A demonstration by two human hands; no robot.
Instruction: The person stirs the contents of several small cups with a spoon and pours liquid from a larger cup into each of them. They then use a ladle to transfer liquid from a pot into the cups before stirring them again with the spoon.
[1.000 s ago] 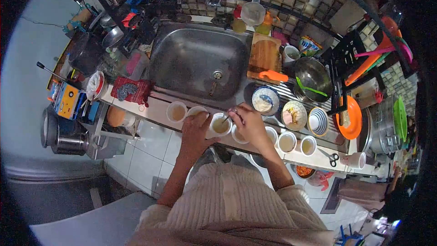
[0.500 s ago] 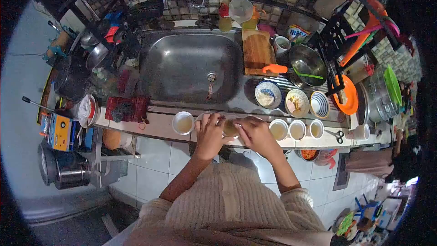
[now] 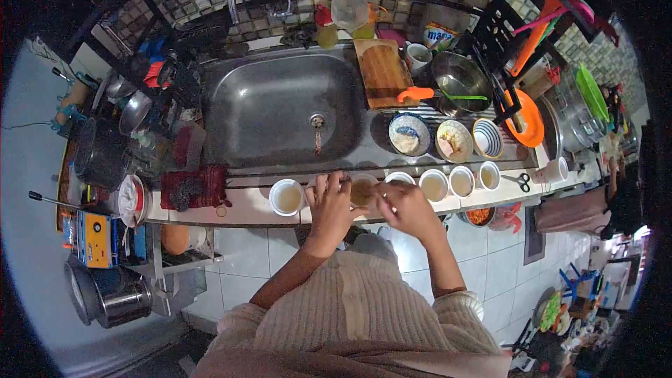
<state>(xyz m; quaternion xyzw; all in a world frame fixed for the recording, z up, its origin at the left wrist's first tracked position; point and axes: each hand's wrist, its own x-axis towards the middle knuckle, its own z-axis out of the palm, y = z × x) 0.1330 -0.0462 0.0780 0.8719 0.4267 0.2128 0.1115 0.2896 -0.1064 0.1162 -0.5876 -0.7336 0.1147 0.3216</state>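
Cup rim, hidden earlier, now shows beyond right hand.

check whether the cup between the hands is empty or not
Not empty: the cup shows brownish liquid inside; how full, I cannot tell.

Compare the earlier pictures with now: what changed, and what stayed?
The right hand has moved toward the body, from the far rim of the cup to its near right side; its utensil is now hard to make out. The left hand stays against that cup. The scissors and striped bowl stay in place.
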